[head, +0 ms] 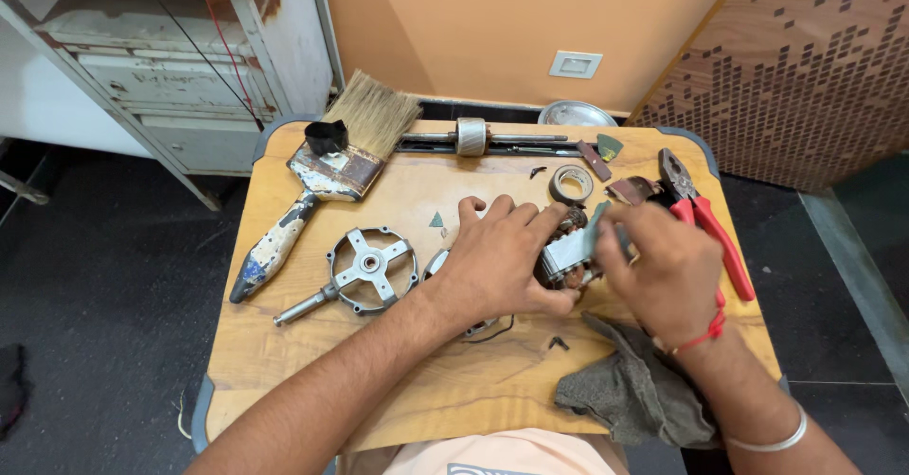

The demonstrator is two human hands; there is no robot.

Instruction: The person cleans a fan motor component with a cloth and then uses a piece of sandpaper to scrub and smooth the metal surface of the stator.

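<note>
A small motor stator [568, 252] was gripped at the middle of the wooden tabletop [312, 361], the left hand [497, 257] clamped over it and the right hand [663, 267] closed on its far side. Its windings could probably be nicked by a slip, or the loose screw [559, 343] knocked off the edge.

A repair workshop: pliers [705, 217], paintbrush [322, 177] and motor parts [371, 268] litter the workbench [284, 361].

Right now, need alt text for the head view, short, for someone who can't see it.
Two bare hands, left hand and right hand, grip a small motor core over a wooden table. Around them lie a worn paintbrush, a round metal bracket, red pliers, a tape roll and a grey rag.
</note>
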